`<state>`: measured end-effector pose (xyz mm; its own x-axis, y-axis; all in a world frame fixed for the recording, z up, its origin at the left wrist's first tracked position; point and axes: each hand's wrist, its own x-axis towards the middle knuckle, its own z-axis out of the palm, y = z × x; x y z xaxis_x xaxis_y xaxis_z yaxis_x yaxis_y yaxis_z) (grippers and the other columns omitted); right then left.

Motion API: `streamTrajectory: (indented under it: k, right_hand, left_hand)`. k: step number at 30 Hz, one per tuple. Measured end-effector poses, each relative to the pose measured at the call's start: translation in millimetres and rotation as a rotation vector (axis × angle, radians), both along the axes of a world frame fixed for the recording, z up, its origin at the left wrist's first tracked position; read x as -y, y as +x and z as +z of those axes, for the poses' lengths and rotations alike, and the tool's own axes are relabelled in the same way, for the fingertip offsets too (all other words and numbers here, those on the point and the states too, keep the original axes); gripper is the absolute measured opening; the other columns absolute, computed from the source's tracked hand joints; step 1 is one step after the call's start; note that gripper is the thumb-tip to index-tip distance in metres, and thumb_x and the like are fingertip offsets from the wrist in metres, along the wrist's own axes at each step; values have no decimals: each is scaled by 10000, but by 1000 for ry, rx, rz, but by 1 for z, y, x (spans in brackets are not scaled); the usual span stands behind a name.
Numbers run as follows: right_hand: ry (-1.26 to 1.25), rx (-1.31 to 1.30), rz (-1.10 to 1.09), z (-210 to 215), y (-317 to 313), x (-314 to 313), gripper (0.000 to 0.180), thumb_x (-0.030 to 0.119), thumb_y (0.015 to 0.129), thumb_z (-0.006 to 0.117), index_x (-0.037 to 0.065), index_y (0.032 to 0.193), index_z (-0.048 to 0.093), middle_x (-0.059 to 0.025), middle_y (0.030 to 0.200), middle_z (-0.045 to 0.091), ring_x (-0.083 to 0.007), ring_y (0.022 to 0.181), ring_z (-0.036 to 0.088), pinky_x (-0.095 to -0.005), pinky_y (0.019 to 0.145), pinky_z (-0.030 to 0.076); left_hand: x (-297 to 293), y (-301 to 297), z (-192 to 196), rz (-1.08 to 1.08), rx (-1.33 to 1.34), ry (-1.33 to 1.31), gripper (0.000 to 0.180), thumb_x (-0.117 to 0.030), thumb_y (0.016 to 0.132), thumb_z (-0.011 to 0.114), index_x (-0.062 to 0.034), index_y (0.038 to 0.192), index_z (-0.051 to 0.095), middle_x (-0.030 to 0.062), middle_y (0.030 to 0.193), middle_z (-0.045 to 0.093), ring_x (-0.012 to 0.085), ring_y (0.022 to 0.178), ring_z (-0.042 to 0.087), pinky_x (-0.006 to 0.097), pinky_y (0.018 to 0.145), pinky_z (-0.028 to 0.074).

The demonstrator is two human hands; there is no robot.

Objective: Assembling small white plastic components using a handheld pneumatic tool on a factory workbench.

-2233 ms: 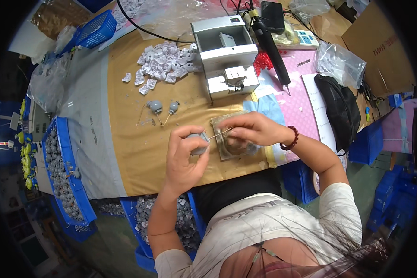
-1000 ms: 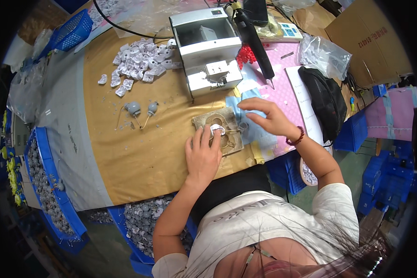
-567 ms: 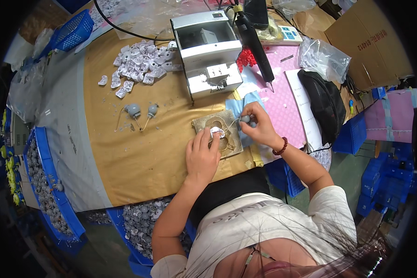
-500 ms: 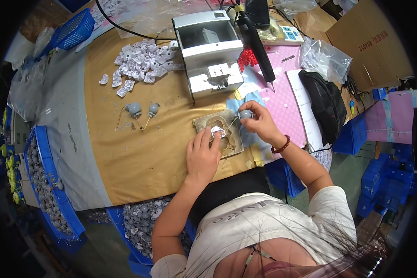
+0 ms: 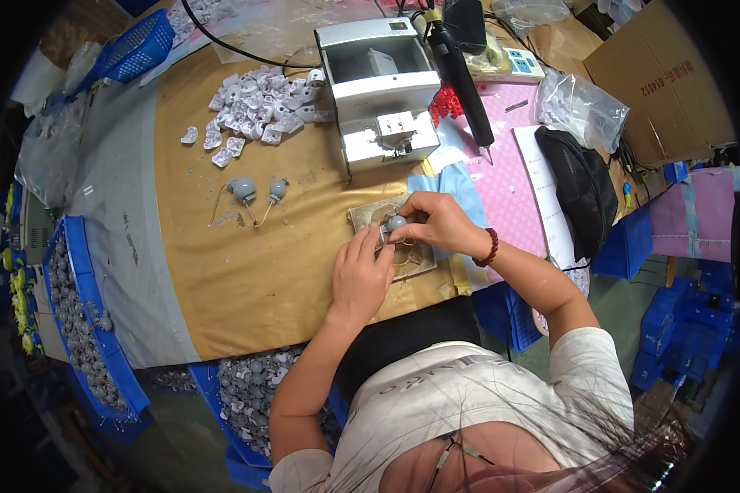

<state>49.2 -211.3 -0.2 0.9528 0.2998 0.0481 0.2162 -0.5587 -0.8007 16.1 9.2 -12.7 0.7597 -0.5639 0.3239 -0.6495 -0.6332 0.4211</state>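
Both hands meet over a square, tan fixture block (image 5: 423, 264) with rounded hollows, near the front of the bench. My right hand (image 5: 442, 226) pinches a grey ball-shaped part (image 5: 396, 223) between thumb and fingers. From the left, my left hand (image 5: 362, 271) presses its closed fingertips on a small white plastic piece (image 5: 384, 233) at the block. Fingers and the grey part hide most of that piece. Two more grey ball parts with thin wires, a larger one (image 5: 242, 190) and a smaller one (image 5: 278, 190), lie on the bench to the left.
A heap of white plastic pieces (image 5: 263, 103) lies beside a white-and-grey machine (image 5: 386, 99) behind my hands. A black electric screwdriver (image 5: 462, 78) hangs to its right. A black pouch (image 5: 580, 193) lies farther right. Blue bins of grey parts (image 5: 86, 329) stand at the left.
My right hand has moved left and slightly down, bringing the grey ball part from beside the block to my left fingertips. My left hand has barely moved.
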Motion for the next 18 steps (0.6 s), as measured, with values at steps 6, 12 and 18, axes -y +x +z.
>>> streamTrajectory:
  k: [6, 12, 18]
  right_hand:
    - [-186, 163, -46, -9, -3, -11, 442, 347, 793, 826, 34, 1047, 643, -104, 844, 627, -307, 695, 639, -408, 597, 506]
    - [-167, 139, -93, 1, -5, -15, 518, 309, 812, 820, 35, 1189, 595, -115, 915, 627, -294, 760, 650, -389, 626, 514]
    - [-99, 730, -529, 20, 85, 62, 448, 119, 888, 699, 10, 1299, 559, -206, 1153, 624, -388, 1153, 540, -462, 983, 418]
  left_hand:
    - [2, 4, 3, 30, -9, -54, 302, -87, 778, 730, -59, 1073, 669, 156, 1233, 621, 321, 1162, 589, 429, 935, 479]
    - [21, 18, 15, 165, -87, -90, 316, -112, 762, 724, -98, 1064, 632, 62, 1060, 638, 260, 996, 595, 415, 821, 478]
    - [24, 20, 14, 163, -101, -39, 347, -129, 770, 741, -79, 1097, 638, 73, 987, 627, 292, 967, 582, 427, 809, 468]
